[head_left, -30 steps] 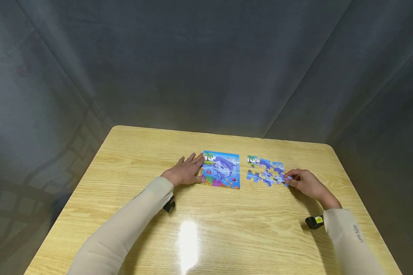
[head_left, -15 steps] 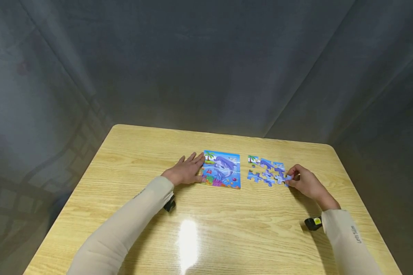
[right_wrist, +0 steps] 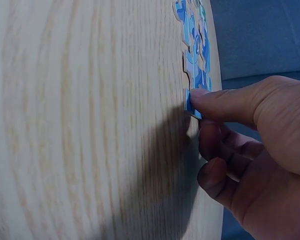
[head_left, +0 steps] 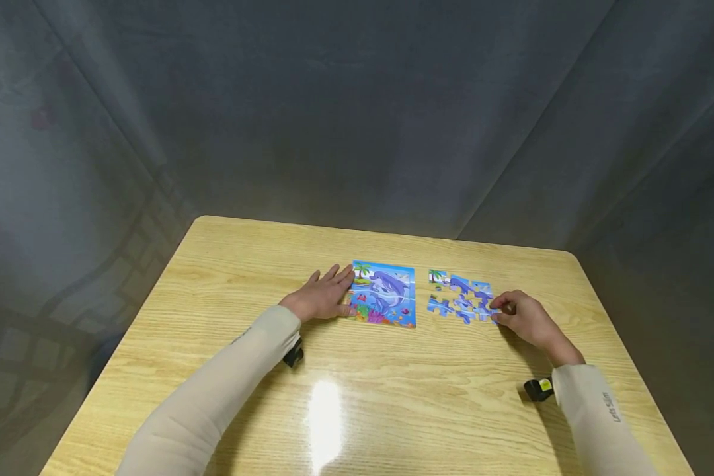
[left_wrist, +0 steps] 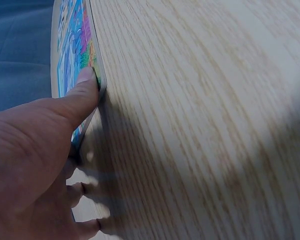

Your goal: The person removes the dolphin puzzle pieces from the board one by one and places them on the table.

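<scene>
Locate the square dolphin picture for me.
In the head view, the dolphin picture lies on the table slightly right of the image's midline, between the left hand touching its left edge and the puzzle pieces.

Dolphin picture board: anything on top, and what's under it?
In the head view, the left hand has its thumb on the dolphin picture board near the lower left corner, hiding the print there. Wood-grain table shows around it; anything underneath is covered.
</scene>
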Tool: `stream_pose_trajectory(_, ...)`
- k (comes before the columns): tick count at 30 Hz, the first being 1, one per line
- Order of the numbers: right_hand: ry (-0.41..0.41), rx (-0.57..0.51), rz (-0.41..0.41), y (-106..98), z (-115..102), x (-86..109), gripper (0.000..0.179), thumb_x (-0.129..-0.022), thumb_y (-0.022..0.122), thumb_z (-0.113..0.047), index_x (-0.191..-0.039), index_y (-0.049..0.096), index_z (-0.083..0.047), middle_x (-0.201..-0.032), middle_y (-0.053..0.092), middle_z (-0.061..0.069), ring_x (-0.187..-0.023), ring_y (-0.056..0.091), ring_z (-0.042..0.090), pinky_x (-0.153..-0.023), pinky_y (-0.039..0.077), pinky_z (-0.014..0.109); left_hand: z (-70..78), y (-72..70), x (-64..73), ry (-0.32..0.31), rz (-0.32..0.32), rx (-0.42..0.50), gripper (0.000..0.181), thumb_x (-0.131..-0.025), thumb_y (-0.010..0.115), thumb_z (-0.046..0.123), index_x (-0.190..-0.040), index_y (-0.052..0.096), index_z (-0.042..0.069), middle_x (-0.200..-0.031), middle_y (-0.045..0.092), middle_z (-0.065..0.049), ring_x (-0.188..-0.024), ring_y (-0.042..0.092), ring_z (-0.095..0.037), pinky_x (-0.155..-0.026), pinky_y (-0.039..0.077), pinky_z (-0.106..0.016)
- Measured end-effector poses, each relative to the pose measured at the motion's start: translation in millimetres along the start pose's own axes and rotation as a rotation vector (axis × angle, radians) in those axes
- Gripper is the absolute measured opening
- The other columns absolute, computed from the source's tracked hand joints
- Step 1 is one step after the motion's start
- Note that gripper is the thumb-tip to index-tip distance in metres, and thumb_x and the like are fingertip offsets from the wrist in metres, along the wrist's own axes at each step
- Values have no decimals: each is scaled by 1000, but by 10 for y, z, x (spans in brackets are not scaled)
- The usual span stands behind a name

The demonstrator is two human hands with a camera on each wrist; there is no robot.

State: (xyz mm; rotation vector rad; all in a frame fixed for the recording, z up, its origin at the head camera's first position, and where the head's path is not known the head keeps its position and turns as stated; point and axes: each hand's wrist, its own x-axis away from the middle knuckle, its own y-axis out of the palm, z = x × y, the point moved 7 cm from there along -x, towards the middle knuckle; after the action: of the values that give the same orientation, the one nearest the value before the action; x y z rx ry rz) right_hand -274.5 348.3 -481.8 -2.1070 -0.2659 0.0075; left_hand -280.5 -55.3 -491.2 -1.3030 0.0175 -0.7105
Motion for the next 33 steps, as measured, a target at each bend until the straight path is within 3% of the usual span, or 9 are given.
stream_pose_trajectory(11, -5, 10, 2, 7, -5, -15, 12, -102, 70, -6, -112, 72, -1, -117, 64, 21, -90, 54, 22, -72, 46, 27, -14, 8, 4, 4, 2, -5, 94, -106, 54, 60, -174, 7, 15, -183, -4, -2, -170, -2, -33, -136, 9, -64)
stream_pose_trajectory(16, 3, -16, 14, -5, -47, -50, 14, -106, 64, -7, -115, 70, 2, -117, 62, 21, -84, 56, 20, -64, 48, 24, -2, -6, 9, 5, -4, -6, 94, -106, 54, 61, -174, 7, 15, -183, -4, -2, -170, -1, -33, -136, 9, -64)
stream_pose_trajectory(25, -54, -87, -26, 49, -402, -125, 16, -109, 60, -10, -115, 69, 2, -116, 60, 21, -74, 55, 15, -59, 49, 25, 6, -31, 9, 7, -35, 8, 94, -107, 56, 58, -174, 8, 13, -183, -5, -2, -170, -2, -33, -137, 8, -63)
stream_pose_trajectory(33, -165, -100, -89, 196, -854, -253, 15, -109, 60, -9, -115, 69, 1, -114, 61, 18, -71, 49, 15, -58, 45, 26, -16, -14, 2, 9, -43, 22, 97, -105, 58, 60, -174, 7, 13, -183, -6, -2, -170, -2, -33, -137, 7, -63)
